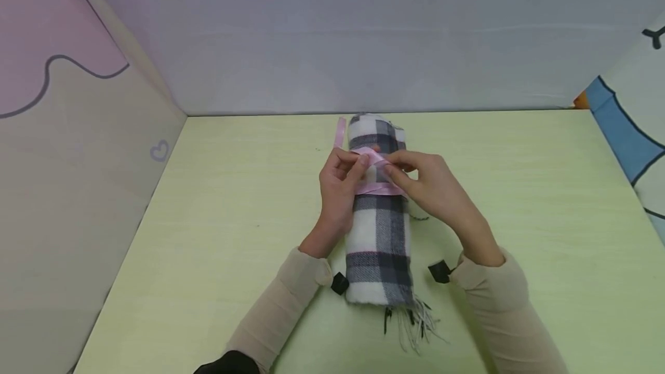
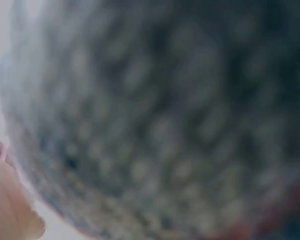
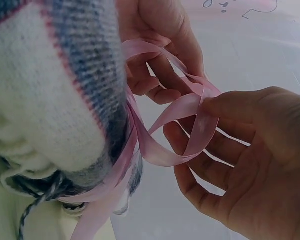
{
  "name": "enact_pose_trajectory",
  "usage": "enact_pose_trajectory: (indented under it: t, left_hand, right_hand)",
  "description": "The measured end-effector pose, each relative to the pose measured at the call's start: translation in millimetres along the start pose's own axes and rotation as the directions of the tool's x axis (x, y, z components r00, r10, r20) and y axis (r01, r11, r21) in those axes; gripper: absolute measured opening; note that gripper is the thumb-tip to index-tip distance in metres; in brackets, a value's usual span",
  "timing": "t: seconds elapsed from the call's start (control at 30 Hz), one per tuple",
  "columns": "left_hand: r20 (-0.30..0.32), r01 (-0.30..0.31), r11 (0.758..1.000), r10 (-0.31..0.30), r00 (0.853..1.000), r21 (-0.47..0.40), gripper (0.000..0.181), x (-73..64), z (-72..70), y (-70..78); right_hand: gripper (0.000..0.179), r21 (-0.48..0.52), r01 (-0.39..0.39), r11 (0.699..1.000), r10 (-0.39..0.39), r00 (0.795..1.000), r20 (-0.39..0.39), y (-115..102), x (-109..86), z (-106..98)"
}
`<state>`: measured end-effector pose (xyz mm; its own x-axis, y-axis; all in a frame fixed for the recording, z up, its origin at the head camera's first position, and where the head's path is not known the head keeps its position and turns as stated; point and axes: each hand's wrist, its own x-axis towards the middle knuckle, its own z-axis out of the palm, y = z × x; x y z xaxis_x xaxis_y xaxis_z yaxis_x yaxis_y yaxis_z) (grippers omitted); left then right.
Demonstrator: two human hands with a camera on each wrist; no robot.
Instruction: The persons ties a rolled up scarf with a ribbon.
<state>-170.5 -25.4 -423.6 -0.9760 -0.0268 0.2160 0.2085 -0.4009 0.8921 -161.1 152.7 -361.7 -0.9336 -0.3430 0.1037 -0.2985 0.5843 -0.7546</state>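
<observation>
A rolled plaid scarf (image 1: 378, 235) in white, grey and dark blue lies lengthwise on the table, its fringe toward me. Around its upper half runs a pink satin ribbon (image 1: 380, 189). My left hand (image 1: 335, 192) pinches one part of that ribbon above the roll, while my right hand (image 1: 431, 186) pinches another part just to the right. In the right wrist view, the ribbon (image 3: 162, 156) forms loops between both hands, and the right thumb presses it against the fingers. The scarf (image 2: 165, 120) fills the left wrist view, badly blurred, with part of a hand (image 2: 10, 202) at the edge.
The pale yellow-green table (image 1: 249, 235) extends on both sides of the scarf. A grey-white wall (image 1: 363, 62) borders its far edge, and printed panels stand left and right. One ribbon tail (image 1: 340, 131) sticks out beyond the left hand. Loose fringe (image 1: 415, 325) spreads at the near end.
</observation>
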Motion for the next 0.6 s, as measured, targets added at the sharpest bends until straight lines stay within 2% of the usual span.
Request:
enact_pose_trajectory:
  t: [0.13, 0.33, 0.6]
  left_hand:
    - [0.006, -0.023, 1.0, 0.023, 1.0, 0.018, 0.017, 0.1, -0.5, -0.1]
    - [-0.039, -0.059, 0.987, 0.066, 0.997, 0.15, 0.007, -1.0, -3.2, 1.2]
    - [0.01, -0.114, 0.965, 0.115, 0.993, 0.235, 0.009, -1.0, -5.1, 2.7]
  right_hand:
    - [0.02, 0.005, 0.012, 1.0, -0.012, 1.0, 0.028, 1.4, 0.6, -1.0]
    - [0.024, 0.006, 0.009, 1.0, -0.01, 0.997, 0.074, 3.2, 1.0, -6.1]
    - [0.027, 0.006, -0.001, 1.0, 0.0, 0.996, 0.084, 3.6, 1.3, -9.7]
